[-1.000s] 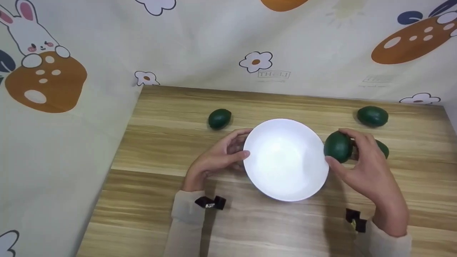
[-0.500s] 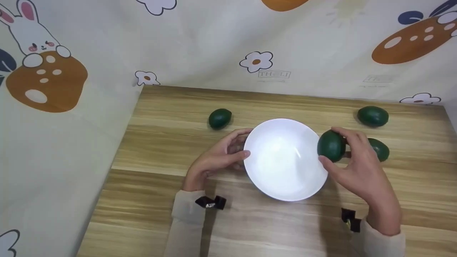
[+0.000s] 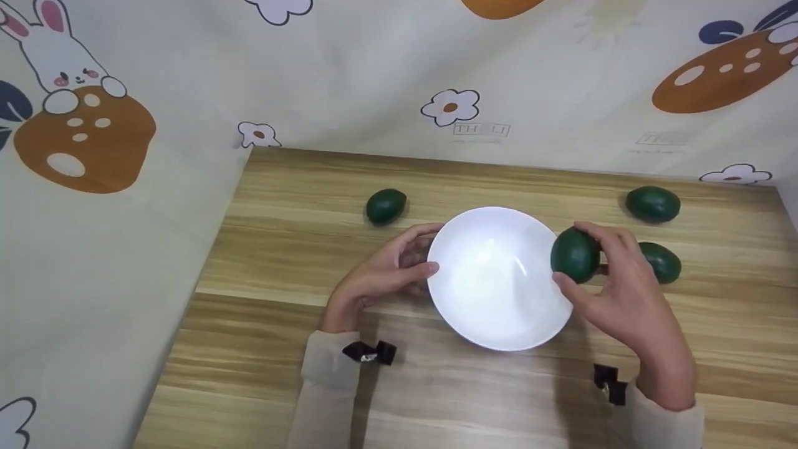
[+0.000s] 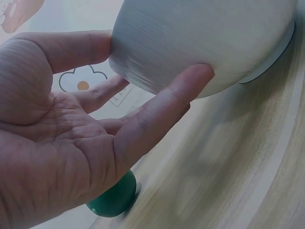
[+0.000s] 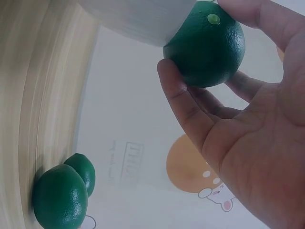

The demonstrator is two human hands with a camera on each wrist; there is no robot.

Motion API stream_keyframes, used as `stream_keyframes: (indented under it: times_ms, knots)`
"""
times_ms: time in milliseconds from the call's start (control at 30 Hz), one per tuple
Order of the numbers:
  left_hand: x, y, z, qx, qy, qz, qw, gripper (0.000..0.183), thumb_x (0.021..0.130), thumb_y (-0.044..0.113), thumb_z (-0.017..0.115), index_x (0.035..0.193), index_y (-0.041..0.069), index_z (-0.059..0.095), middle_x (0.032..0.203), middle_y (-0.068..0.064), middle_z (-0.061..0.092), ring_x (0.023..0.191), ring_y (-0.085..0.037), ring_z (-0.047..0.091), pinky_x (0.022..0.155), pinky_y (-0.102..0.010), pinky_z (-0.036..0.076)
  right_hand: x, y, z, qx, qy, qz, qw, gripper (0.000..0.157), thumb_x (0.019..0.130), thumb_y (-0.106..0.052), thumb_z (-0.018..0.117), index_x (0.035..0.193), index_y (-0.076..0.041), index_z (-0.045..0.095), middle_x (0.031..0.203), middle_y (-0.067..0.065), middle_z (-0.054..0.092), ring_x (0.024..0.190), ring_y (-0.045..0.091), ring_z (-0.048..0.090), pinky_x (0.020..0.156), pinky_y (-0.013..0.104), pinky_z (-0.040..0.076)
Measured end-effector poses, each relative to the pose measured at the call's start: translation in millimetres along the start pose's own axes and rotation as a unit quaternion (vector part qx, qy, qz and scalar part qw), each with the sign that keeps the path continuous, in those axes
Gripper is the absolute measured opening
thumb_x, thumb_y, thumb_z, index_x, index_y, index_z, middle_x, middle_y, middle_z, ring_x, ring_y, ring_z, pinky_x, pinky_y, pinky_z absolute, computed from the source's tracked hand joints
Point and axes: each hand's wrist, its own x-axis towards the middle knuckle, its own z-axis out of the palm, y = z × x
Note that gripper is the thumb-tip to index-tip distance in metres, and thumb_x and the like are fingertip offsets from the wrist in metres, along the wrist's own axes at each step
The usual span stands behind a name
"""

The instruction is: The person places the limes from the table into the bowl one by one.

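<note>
A plain white bowl [image 3: 495,280] stands in the middle of the head view, its inside facing up. My left hand [image 3: 389,271] grips its left side, thumb at the rim and fingers spread along the outer wall, as the left wrist view [image 4: 71,124] also shows. Between thumb and fingers my right hand [image 3: 623,287] holds a dark green avocado [image 3: 575,255], which overlaps the bowl's right rim. In the right wrist view the held avocado [image 5: 207,47] shows a pale green stem spot, and the bowl's wall [image 5: 143,19] hides part of it.
One avocado [image 3: 386,206] lies behind my left hand. Two more rest at the right, one far back [image 3: 653,204] and one [image 3: 662,263] partly behind my right hand. The wooden tabletop [image 3: 262,249] ends at a printed cloth backdrop [image 3: 349,75].
My right hand has moved left with the avocado, from beside the bowl to over its right rim. More of the avocado behind that hand now shows. My left hand stays on the bowl.
</note>
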Motion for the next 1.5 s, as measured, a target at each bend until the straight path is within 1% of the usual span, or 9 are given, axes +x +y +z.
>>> stream_keyframes:
  times_ms: [233,500,800,867,900,1000,1100,1233,1500]
  knots:
    - [0.5,-0.7,-0.6,0.014,0.006,0.004,0.9999,0.068,0.102,0.011,0.069,0.162,0.019,0.038,0.164,-0.014,0.046,0.144,-0.034,0.054,0.091,-0.054,0.064,1,-2,2.8,-0.002,0.000,-0.012,1.000,0.079,0.081,-0.010,0.091,0.151,-0.008,0.053,0.138,0.021,0.055,0.122,0.039,0.059,0.087,-0.005,0.035]
    - [0.7,-0.1,0.4,0.020,0.006,0.005,0.9998,0.067,0.103,0.009,0.067,0.162,0.017,0.038,0.163,-0.012,0.048,0.145,-0.032,0.053,0.092,-0.051,0.063,-1,-7,6.7,-0.013,-0.002,-0.021,1.000,0.075,0.082,-0.011,0.090,0.149,-0.011,0.055,0.137,0.019,0.056,0.116,0.033,0.060,0.087,-0.002,0.035]
    - [0.2,0.2,0.4,0.010,0.002,0.003,0.9999,0.067,0.103,0.009,0.067,0.162,0.018,0.038,0.163,-0.012,0.048,0.144,-0.033,0.055,0.091,-0.057,0.063,0,-10,7.4,-0.015,-0.015,-0.005,1.000,0.077,0.083,-0.014,0.091,0.150,-0.013,0.054,0.140,0.019,0.055,0.118,0.035,0.060,0.088,-0.001,0.035]
    - [0.2,0.2,0.4,0.011,0.002,0.001,0.9999,0.067,0.103,0.009,0.067,0.162,0.019,0.038,0.163,-0.012,0.048,0.143,-0.033,0.055,0.091,-0.056,0.064,0,-10,7.6,-0.017,-0.017,0.000,1.000,0.077,0.083,-0.015,0.091,0.151,-0.013,0.054,0.141,0.019,0.054,0.119,0.035,0.060,0.089,0.004,0.039]
    - [0.2,0.3,0.3,0.010,0.002,0.001,0.9999,0.067,0.103,0.009,0.068,0.162,0.019,0.038,0.163,-0.012,0.048,0.143,-0.033,0.055,0.091,-0.056,0.064,1,-11,7.8,-0.017,-0.018,0.001,1.000,0.077,0.083,-0.014,0.091,0.151,-0.013,0.054,0.141,0.019,0.054,0.119,0.036,0.060,0.091,0.010,0.045]
    - [0.5,0.9,0.4,0.016,0.003,0.000,0.9999,0.067,0.103,0.010,0.068,0.162,0.019,0.038,0.162,-0.011,0.049,0.144,-0.032,0.054,0.093,-0.058,0.063,1,-13,8.9,-0.015,-0.022,0.007,1.000,0.078,0.083,-0.014,0.091,0.151,-0.012,0.054,0.142,0.020,0.053,0.119,0.038,0.059,0.094,0.038,0.060]
    - [0.7,1.3,1.3,0.021,0.006,0.003,0.9998,0.067,0.103,0.011,0.068,0.162,0.020,0.038,0.162,-0.011,0.049,0.144,-0.032,0.054,0.093,-0.059,0.062,3,-15,9.8,-0.012,-0.027,0.009,1.000,0.078,0.083,-0.013,0.090,0.152,-0.011,0.053,0.143,0.021,0.052,0.119,0.040,0.059,0.094,0.064,0.059]
    - [1.3,1.2,1.5,0.026,0.004,0.006,0.9996,0.067,0.103,0.011,0.067,0.162,0.019,0.038,0.162,-0.011,0.049,0.142,-0.031,0.056,0.092,-0.058,0.063,3,-17,11.2,-0.013,-0.026,0.007,1.000,0.079,0.082,-0.012,0.091,0.152,-0.011,0.053,0.142,0.021,0.052,0.118,0.040,0.059,0.093,0.067,0.058]
    - [-0.6,-0.1,1.6,0.002,0.000,0.010,0.9999,0.065,0.104,0.009,0.066,0.162,0.017,0.038,0.163,-0.011,0.047,0.138,-0.031,0.059,0.095,-0.069,0.057,4,-19,16.4,-0.013,-0.026,-0.015,0.999,0.076,0.082,-0.012,0.091,0.149,-0.010,0.055,0.138,0.022,0.054,0.116,0.040,0.060,0.093,0.068,0.058]
